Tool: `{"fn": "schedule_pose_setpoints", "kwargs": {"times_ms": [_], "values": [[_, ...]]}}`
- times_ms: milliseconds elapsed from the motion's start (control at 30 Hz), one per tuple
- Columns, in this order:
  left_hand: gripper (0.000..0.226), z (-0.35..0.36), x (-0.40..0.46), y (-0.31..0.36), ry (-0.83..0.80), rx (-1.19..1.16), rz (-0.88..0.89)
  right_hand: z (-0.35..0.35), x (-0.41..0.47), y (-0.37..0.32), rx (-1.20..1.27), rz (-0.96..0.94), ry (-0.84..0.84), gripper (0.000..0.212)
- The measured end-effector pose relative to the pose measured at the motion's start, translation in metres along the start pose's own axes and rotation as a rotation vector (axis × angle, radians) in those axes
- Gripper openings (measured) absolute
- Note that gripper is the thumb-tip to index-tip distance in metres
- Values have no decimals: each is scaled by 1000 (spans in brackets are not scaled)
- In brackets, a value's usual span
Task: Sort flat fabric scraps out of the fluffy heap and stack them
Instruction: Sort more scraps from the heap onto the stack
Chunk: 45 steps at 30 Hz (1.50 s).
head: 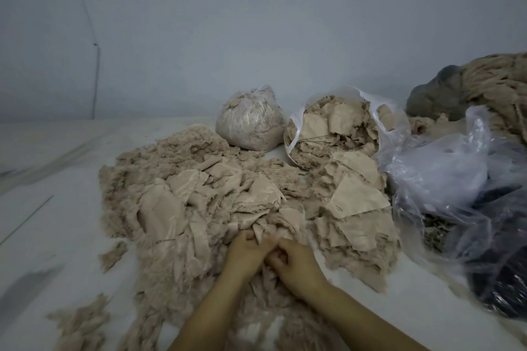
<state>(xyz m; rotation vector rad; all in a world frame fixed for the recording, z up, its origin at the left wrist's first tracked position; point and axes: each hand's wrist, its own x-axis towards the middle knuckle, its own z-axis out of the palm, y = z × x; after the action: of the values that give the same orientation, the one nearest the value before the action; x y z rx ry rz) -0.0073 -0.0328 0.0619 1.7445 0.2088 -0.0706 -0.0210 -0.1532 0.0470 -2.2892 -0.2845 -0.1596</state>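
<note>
The left hand [247, 248] and right hand [293, 258] have their fingers curled on a soft, light flat scrap [266, 229] that pokes up just past the fingertips from the fluffy heap [176, 208], so pinch its edge and lift gently.

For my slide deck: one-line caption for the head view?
Both hands, left and right, pinch scraps at the beige fluffy heap.
</note>
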Motion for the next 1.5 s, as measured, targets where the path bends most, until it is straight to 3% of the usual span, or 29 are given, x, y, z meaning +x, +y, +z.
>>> {"fn": "schedule_pose_setpoints", "kwargs": {"times_ms": [100,333,467,600,667,733,800,867,933,1000,1133,1233,1367,1433,1500], "values": [[24,-2,4,-4,71,52,57,8,-7,4,63,49,-18,21],[25,-17,-2,33,13,-417,275,5,-5,21,73,234,-5,40],[24,-40,0,17,107,-162,163,4,-1,18,118,332,74,46],[33,-41,-18,-9,-26,62,103,-3,2,17,-92,284,124,21],[29,-38,-26,-14,-50,77,121,-6,-1,8,-69,247,189,26],[24,-34,-32,-13,-57,-63,89,-4,-6,-6,86,356,49,46],[20,-27,-40,-9,-137,-213,25,1,-9,-20,504,606,-154,58],[19,-20,-50,-11,-285,-156,3,1,-11,-27,966,719,-127,42],[20,-15,-59,-18,-444,-36,-45,0,-9,-24,1178,695,58,24],[21,-15,-59,-21,-459,-62,-87,-1,-10,-22,1198,632,173,18],[50,-18,-39,-13,-351,-453,-275,2,-23,-23,1069,417,162,14],[28,-8,-22,-3,-231,-505,-281,4,-34,-22,964,309,111,9],[13,-9,3,11,25,-761,-304,-7,-37,-12,976,386,238,12],[22,-7,5,8,-36,-792,-356,-17,-36,-8,940,365,269,15],[40,6,-8,5,-249,-626,-420,-22,-35,-9,891,319,265,13]]}}
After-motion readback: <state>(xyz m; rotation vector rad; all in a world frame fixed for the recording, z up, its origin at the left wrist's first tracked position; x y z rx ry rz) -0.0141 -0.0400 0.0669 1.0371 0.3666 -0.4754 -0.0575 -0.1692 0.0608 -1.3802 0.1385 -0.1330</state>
